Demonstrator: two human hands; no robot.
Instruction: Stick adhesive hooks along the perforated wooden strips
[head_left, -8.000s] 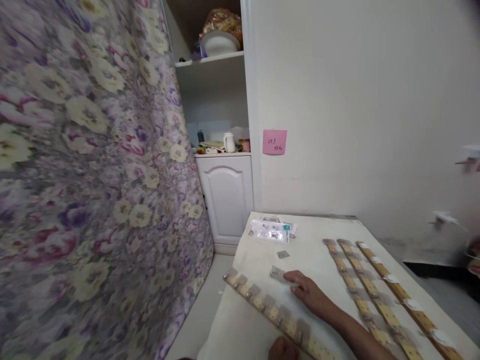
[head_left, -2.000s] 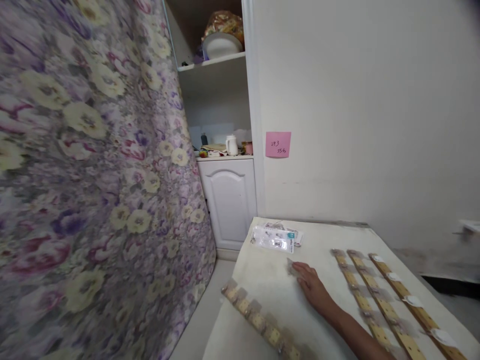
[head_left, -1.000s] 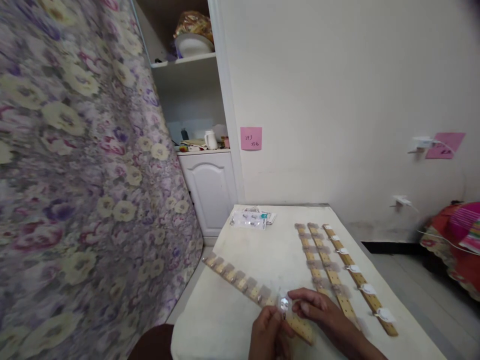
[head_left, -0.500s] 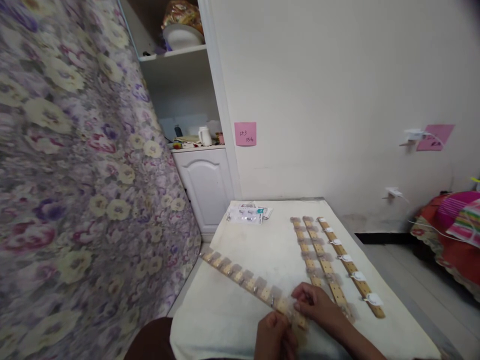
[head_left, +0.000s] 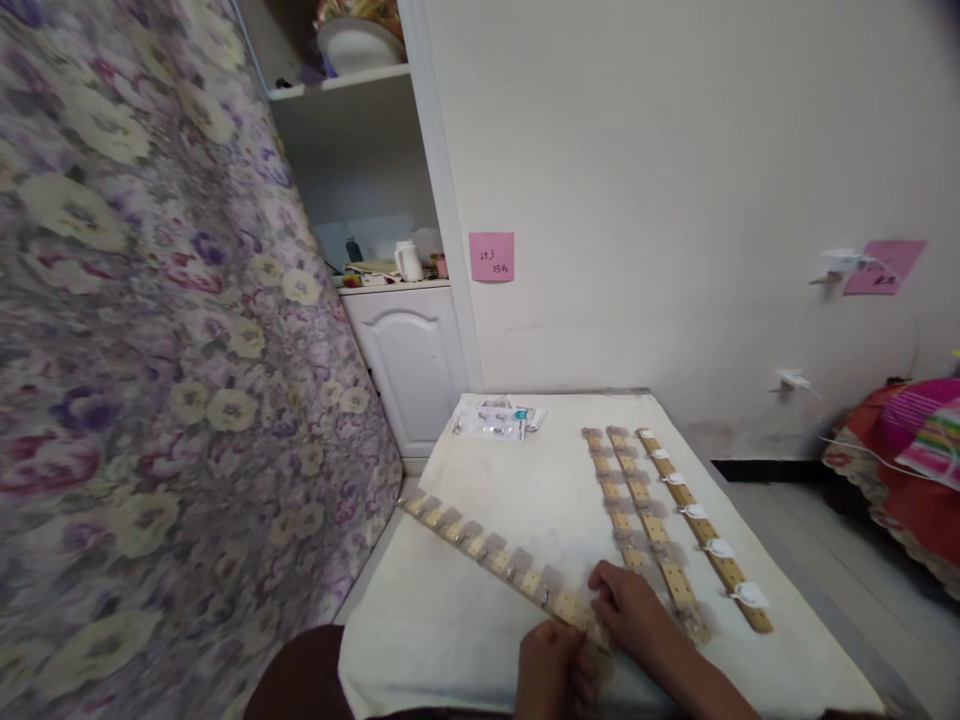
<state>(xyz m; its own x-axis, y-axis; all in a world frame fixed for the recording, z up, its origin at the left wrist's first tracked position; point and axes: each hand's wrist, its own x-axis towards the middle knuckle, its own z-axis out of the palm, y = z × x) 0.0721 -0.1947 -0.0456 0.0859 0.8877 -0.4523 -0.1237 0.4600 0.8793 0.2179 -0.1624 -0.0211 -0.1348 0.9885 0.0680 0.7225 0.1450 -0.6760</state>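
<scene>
I see the wooden strip point(head_left: 498, 568) diagonal on the tabletop point(head_left: 525, 490), far-left to near-right; left hand point(head_left: 550, 662) and right hand point(head_left: 628, 600) at near end, can't tell if fingers grip. Right hand's back from mid-tabletop two seconds ago.

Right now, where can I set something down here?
Bare tabletop lies between the slanting strip and the three strips at right, and left of the left hand. Crowded: around the right hand by the slanting strip's near end; the far-left corner, with packaging.

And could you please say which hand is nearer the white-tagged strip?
The right hand, left of the white-tagged strip; the left hand is farther left, by the near end of the slanted strip.
</scene>
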